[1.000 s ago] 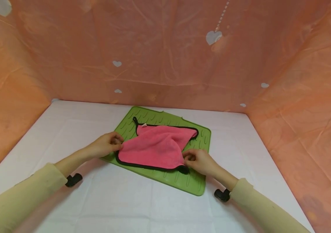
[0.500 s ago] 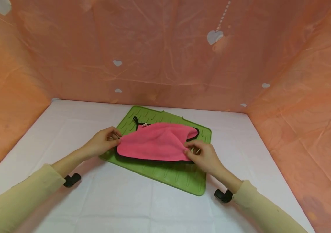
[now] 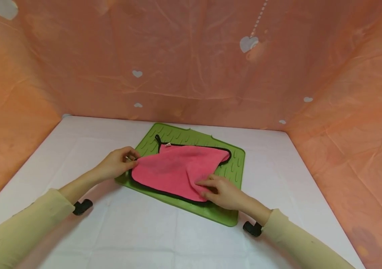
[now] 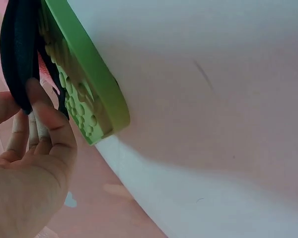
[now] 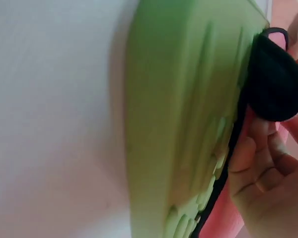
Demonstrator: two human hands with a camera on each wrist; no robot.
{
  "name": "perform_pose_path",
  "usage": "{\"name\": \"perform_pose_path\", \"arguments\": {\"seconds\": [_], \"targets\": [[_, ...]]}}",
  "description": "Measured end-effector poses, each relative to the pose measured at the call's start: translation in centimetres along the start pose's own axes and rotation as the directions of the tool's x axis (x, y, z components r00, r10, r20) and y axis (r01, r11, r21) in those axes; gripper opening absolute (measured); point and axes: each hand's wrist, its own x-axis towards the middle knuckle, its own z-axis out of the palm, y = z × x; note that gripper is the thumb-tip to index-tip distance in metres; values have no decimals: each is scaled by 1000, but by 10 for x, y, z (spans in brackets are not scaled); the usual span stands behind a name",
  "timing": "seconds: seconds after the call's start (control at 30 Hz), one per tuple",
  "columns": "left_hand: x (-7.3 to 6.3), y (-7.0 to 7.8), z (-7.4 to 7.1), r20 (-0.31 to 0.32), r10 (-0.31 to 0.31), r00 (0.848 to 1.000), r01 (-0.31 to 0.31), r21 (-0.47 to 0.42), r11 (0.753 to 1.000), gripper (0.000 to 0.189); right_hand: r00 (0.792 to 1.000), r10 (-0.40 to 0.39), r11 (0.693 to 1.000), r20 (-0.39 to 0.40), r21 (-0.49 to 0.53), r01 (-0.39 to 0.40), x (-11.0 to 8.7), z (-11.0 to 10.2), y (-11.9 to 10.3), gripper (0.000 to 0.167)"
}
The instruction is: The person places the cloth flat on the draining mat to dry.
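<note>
A pink cleaning cloth (image 3: 172, 172) with black binding lies folded askew over a green ribbed mat (image 3: 164, 136). At the cloth's left edge, my left hand (image 3: 118, 163) pinches it between thumb and fingertips; the left wrist view shows the black binding (image 4: 20, 54) in that pinch. My right hand (image 3: 224, 192) pinches the cloth's near right corner, close over the mat, with its fingers bent across the pink fabric. In the right wrist view the dark corner (image 5: 275, 82) sits at these fingertips. A hanging loop (image 3: 158, 139) and small white label (image 3: 168, 144) show at the far left corner.
The mat lies at an angle on a white-covered table (image 3: 137, 231). Orange sheeting with pale hearts (image 3: 191, 74) rises behind and at both sides. Black wrist-worn devices (image 3: 82, 206) hang under both forearms.
My right hand first raised the cloth's near right corner, then brought it left and down. The near edge now lies lower, with a crease by the right fingers. My left hand rose slightly, keeping its pinch.
</note>
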Motion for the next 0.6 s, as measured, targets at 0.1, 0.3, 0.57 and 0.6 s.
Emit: {"name": "perform_pose_path", "arguments": {"seconds": [0.1,0.3,0.57,0.6], "targets": [[0,-1,1,0,0,1000,0,-1,1000,24,998,43,996,-48,84,-38,-1,-6,4,32],[1,1,0,3,-10,1000,10,-4,1000,25,934,199,978,-298,125,-169,2,-22,22,18],[0,1,0,16,-16,1000,16,-20,1000,23,881,378,923,-284,193,-334,12,-26,43,24],[0,1,0,17,-16,1000,16,-21,1000,23,879,388,917,-279,213,-337,14,-26,44,25]]}}
